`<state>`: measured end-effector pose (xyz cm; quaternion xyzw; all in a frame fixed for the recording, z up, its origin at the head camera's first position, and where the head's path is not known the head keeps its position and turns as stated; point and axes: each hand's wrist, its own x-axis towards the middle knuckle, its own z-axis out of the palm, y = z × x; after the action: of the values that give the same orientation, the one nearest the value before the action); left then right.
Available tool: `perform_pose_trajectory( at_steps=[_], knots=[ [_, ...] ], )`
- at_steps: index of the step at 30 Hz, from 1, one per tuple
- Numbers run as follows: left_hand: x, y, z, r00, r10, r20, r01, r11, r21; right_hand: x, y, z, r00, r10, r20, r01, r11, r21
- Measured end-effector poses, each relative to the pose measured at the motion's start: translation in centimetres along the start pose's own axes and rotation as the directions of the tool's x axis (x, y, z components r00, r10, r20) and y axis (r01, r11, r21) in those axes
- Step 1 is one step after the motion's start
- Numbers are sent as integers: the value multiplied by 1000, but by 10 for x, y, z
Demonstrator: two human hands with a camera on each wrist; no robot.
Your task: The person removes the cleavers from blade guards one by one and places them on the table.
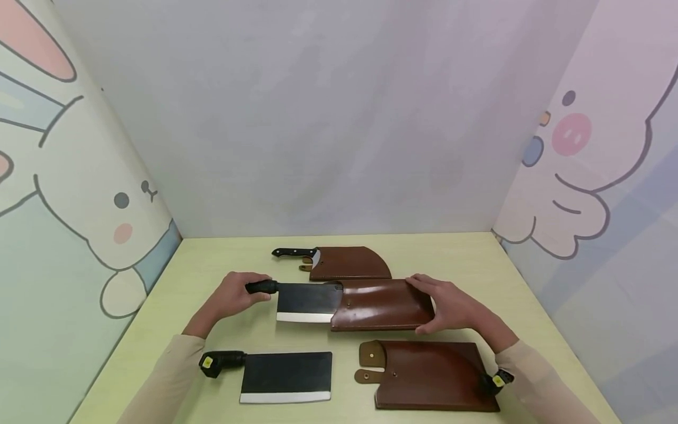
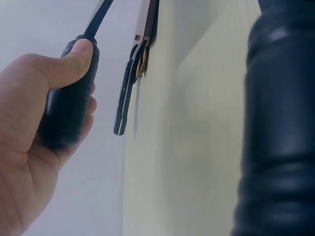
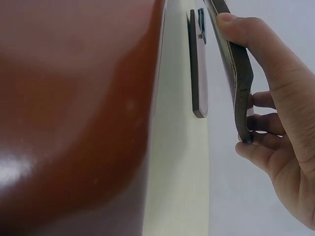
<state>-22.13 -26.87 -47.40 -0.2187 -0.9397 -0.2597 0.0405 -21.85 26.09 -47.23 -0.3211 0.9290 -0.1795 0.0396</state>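
Note:
My left hand grips the black handle of a cleaver, its thumb laid along the handle in the left wrist view. The front of that blade is hidden inside a brown leather sheath; the part by the handle shows. On the sheath's far end, my right hand holds on by the edges, thumb on one side and fingers on the other, as the right wrist view also shows. Both cleaver and sheath look raised off the table.
Nearest me lie a bare cleaver at left and a brown sheath with snap straps at right. Behind the hands lies a sheathed knife with a riveted handle. Printed walls enclose the pale table.

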Motion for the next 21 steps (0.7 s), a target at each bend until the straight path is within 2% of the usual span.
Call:
perform_pose_trajectory(
  at_steps=[10, 21],
  knots=[
    [-8, -4, -4, 999, -47, -8, 47, 999, 21, -7, 8, 1, 1000, 22, -5, -22, 1000, -8],
    [-16, -15, -7, 999, -40, -30, 41, 999, 23, -15, 11, 1, 999, 42, -13, -43, 999, -12]
  ],
)
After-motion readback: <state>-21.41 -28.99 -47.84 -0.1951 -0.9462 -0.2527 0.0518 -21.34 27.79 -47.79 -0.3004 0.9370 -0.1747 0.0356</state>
